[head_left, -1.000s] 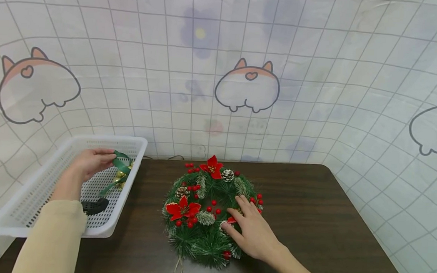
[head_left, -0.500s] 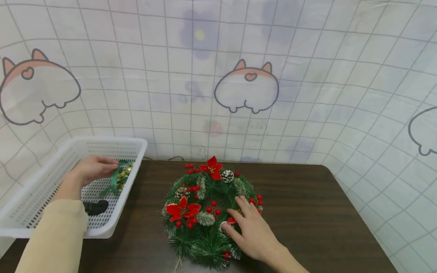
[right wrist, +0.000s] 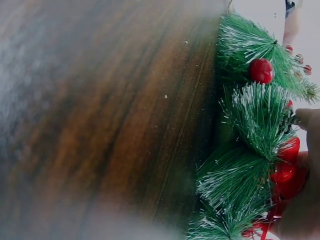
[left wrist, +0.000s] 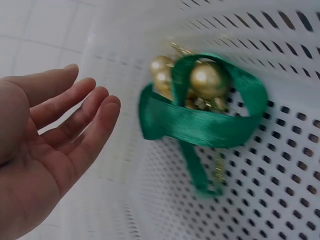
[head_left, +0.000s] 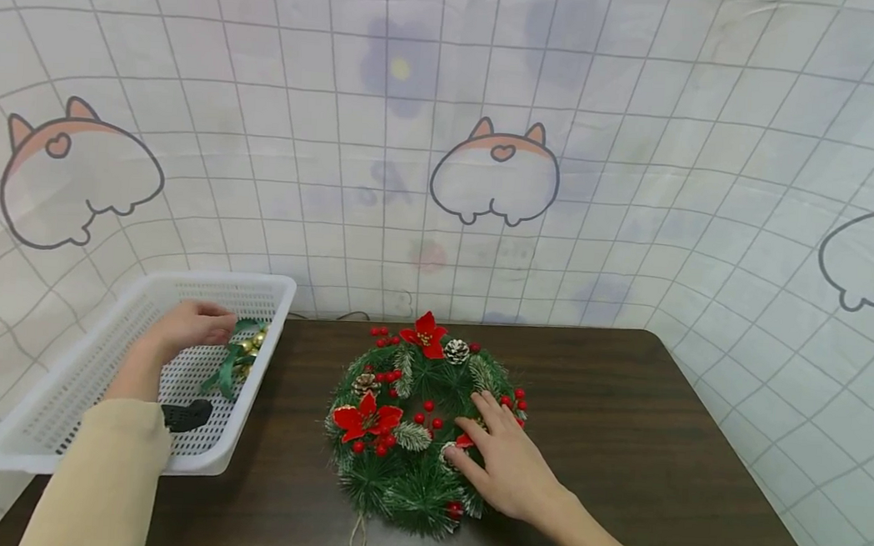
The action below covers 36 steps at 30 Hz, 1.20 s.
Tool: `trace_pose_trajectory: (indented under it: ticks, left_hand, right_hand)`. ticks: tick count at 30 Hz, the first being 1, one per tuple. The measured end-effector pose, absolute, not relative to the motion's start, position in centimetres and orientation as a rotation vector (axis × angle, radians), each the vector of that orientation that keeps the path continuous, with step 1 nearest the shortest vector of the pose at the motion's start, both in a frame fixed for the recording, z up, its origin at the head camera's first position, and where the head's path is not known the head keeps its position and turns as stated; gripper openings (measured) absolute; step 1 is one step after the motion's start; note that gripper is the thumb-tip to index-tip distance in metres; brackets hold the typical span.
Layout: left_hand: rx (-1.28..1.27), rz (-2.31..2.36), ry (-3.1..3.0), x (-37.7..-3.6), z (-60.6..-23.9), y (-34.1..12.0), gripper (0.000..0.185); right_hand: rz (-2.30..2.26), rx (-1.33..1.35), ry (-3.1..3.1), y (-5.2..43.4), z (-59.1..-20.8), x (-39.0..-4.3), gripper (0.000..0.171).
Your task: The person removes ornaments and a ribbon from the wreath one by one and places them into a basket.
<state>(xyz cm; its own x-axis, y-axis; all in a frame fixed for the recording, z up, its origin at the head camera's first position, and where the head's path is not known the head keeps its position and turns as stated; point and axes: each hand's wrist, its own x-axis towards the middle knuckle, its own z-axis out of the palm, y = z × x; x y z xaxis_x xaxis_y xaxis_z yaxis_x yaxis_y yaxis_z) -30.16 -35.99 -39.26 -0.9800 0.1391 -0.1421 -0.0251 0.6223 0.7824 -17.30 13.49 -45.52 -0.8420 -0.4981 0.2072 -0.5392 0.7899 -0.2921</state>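
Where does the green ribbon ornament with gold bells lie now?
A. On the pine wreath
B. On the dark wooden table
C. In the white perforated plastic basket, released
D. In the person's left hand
C: the green ribbon ornament with gold bells lies against the white perforated plastic basket, apart from the open left hand.

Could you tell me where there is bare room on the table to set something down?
The dark table is bare right of the wreath, out to its right edge, and in the strip between wreath and white basket. The basket's right end is crowded: bell bow, black piece and left hand. The right hand rests on the wreath.
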Motion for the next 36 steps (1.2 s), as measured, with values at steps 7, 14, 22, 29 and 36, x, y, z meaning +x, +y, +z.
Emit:
trace_pose_trajectory:
  ticks: [7, 14, 22, 29, 36]
  left_hand:
    - [0.163, 1.238, 2.736, -29.1, -36.3, -34.1, 0.059]
    - [0.284, 1.089, 2.775, -27.6, -34.4, -31.1, 0.057]
    - [0.503, 1.013, 2.828, -26.3, -33.8, -27.8, 0.039]
    - [0.573, 1.000, 2.870, -25.2, -34.7, -24.8, 0.036]
    - [0.576, 1.027, 2.951, -24.6, -36.6, -22.5, 0.038]
  right_hand:
    - [0.512, 0.810, -2.880, 13.6, -45.4, -17.1, 0.056]
    - [0.503, 0.797, -2.889, 14.1, -45.2, -17.1, 0.060]
    - [0.508, 0.803, -2.889, 14.6, -44.9, -16.9, 0.059]
    - [0.510, 0.782, -2.904, 14.8, -44.6, -16.7, 0.059]
    - [0.512, 0.794, -2.908, 15.0, -43.6, -16.7, 0.054]
